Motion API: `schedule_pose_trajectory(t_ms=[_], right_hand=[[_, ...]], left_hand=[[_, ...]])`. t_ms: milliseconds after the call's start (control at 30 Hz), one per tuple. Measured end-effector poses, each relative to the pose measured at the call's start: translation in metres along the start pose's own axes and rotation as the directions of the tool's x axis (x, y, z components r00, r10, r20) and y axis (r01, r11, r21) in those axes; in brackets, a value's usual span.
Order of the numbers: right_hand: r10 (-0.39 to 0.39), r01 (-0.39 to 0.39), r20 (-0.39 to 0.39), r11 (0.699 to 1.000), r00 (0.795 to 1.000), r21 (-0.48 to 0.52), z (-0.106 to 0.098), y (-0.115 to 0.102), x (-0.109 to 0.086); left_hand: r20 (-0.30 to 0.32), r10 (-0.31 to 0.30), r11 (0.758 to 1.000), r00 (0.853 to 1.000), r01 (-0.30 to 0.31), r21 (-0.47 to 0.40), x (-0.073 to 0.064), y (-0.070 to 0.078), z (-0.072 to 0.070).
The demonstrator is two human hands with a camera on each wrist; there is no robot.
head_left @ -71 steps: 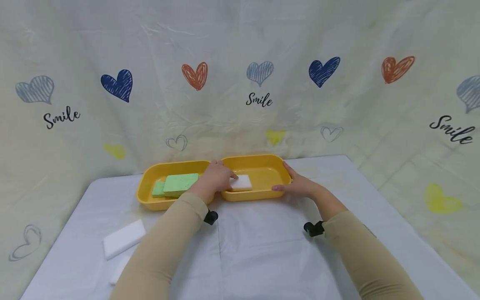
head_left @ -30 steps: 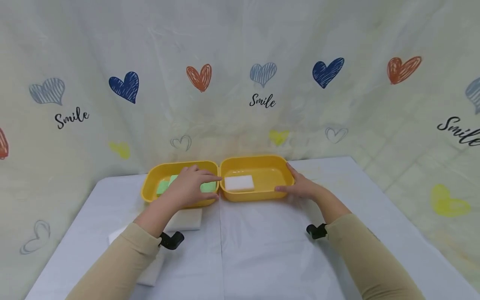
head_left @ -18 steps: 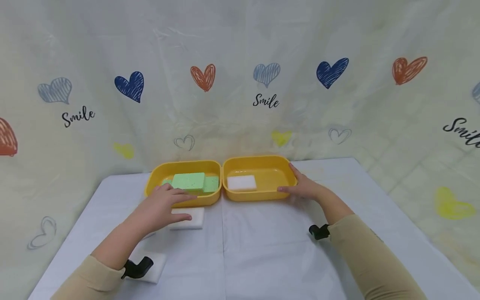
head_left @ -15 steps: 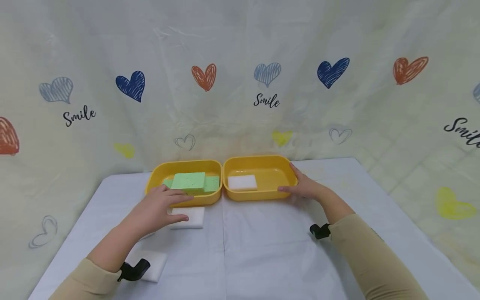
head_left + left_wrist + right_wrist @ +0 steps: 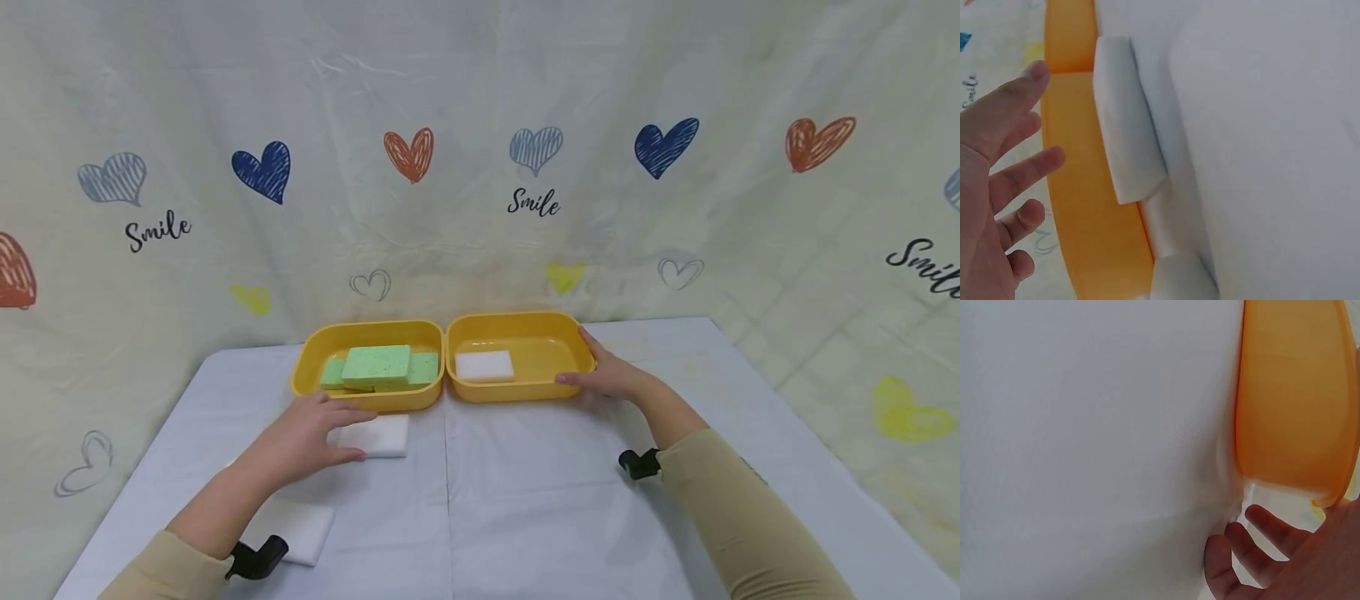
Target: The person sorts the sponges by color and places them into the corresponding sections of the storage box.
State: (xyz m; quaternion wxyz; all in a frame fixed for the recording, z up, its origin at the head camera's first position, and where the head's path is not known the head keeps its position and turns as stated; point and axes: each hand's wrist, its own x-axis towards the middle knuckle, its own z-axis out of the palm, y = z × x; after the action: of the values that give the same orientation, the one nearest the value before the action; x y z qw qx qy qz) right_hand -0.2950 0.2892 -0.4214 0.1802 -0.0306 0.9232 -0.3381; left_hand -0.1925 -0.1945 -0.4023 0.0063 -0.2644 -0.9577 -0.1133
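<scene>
Two yellow tray-like box halves lie side by side at the back of the table in the head view. Several green sponge blocks [image 5: 377,364] sit in the left half [image 5: 303,367], one on top of others. A white sponge block [image 5: 483,365] lies in the right half [image 5: 547,389]. My right hand [image 5: 611,373] holds that half's right end, thumb at its front rim. Fingers spread and holding nothing, my left hand [image 5: 303,437] hovers by another white sponge block [image 5: 387,436] in front of the left half, partly hiding it; the left wrist view shows a gap between them.
Another white block [image 5: 311,533] lies nearer on the table, partly covered by my left wrist and its black camera mount [image 5: 258,557]. White cloth [image 5: 540,500] covers the table. A curtain printed with hearts [image 5: 480,75] hangs right behind the box.
My left hand has left the white block in the right half, crossed the left half, and drawn back toward the table's near left. My right hand has stayed at the right end.
</scene>
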Motion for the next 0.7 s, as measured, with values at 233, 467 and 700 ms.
schedule_pose_trajectory(t_ms=[233, 467, 700], right_hand=[[-0.001, 0.001, 0.002, 1.0, 1.0, 0.012, 0.001, 0.001, 0.001], [0.005, -0.005, 0.01, 1.0, 1.0, 0.019, 0.003, 0.001, 0.002], [0.009, -0.009, 0.005, 1.0, 1.0, 0.013, 0.001, 0.001, 0.0]], left_hand=[[0.082, -0.042, 0.999, 0.996, 0.039, 0.036, 0.001, -0.012, 0.015], [0.108, -0.054, 0.996, 0.993, 0.046, 0.077, 0.002, -0.018, 0.02], [0.127, -0.032, 0.997, 0.991, 0.022, 0.074, 0.006, -0.02, 0.016]])
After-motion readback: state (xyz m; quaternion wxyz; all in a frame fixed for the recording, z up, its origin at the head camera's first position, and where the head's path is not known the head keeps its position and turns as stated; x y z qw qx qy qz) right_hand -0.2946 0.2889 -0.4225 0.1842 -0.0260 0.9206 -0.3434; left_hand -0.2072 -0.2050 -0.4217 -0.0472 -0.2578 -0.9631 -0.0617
